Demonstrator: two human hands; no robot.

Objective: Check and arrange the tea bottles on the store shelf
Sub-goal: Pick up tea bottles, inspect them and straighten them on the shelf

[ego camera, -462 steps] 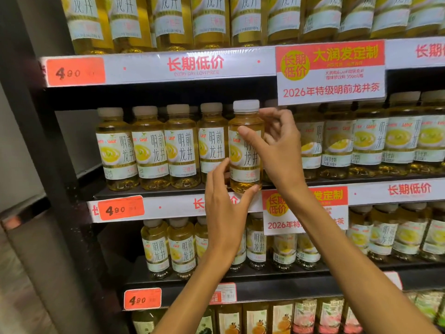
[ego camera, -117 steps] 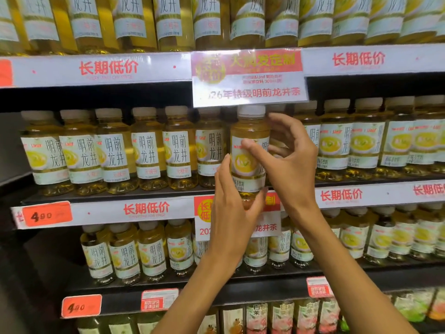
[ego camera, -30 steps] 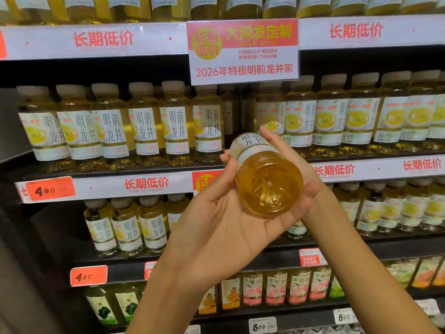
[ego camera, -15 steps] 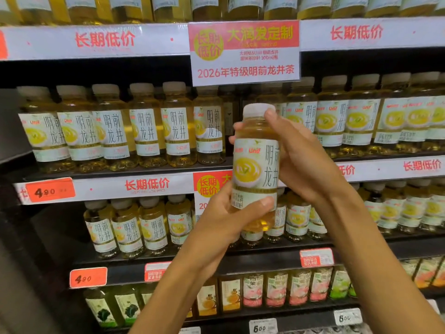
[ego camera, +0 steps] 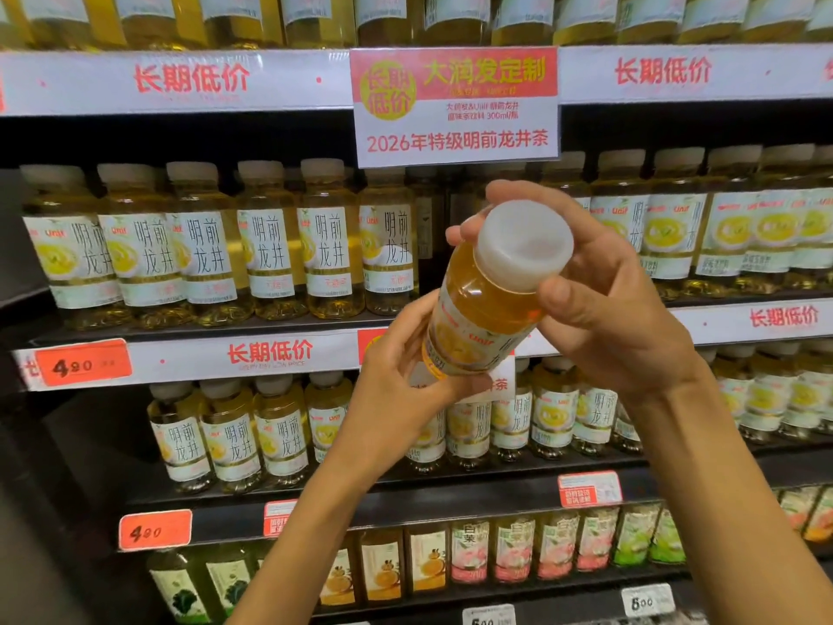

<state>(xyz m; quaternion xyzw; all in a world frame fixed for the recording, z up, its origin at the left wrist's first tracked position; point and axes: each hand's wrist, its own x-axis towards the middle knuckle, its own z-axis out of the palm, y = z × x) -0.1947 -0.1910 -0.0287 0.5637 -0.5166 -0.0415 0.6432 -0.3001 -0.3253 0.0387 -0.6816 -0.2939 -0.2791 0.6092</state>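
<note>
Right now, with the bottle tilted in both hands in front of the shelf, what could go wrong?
1. The bottle is tipped cap-first toward the camera; the left hand holds only its base, so it might slip.
2. The gap in the middle row is narrow; putting the bottle back could knock a neighbour over.
3. The sign hangs over that gap and may be bumped.

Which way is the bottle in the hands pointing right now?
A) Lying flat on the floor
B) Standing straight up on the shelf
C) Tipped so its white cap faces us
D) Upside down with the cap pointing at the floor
C: the bottle is held off the shelf, tilted, with its white cap toward the camera, the left hand at its bottom and the right hand near the cap.
</note>
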